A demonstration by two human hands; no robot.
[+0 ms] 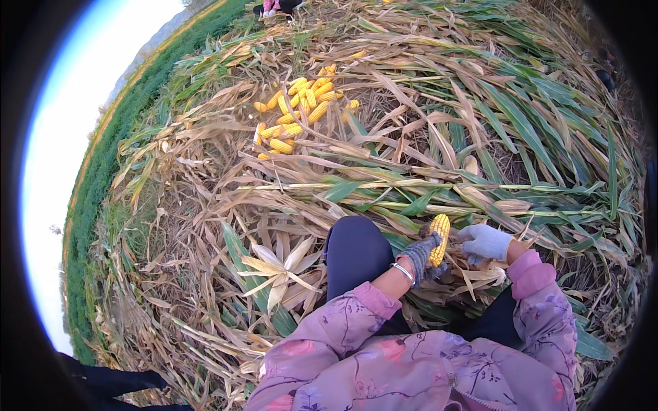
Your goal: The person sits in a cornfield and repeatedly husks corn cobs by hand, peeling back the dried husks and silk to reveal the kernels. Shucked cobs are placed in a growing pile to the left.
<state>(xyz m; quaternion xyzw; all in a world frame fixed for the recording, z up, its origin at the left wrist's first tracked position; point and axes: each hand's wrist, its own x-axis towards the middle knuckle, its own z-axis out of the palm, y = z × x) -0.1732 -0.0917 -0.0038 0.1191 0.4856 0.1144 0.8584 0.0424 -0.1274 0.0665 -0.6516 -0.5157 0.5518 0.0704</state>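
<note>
My left hand point(422, 259), in a dark grey knitted glove, grips a husked yellow ear of corn point(440, 236) that stands nearly upright above my lap. Its kernels are bare, and dark corn silk shows beside it. Just to the right is my right hand point(486, 243), in a pale glove, with curled fingers pointing toward the ear. Dry husk leaves point(480, 280) hang right under this hand; its fingertips are partly hidden, so I cannot tell whether they hold any. My bent knee point(357, 251) in dark trousers rises left of the ear.
Beyond my knees lies a loose pile of husked corn ears point(306, 103). Felled corn stalks point(411, 184) stretch across the ground before me. An opened empty husk point(282, 272) rests left of my knee. Another person point(277, 6) is at the far top; dark-clothed legs point(118, 383) show lower left.
</note>
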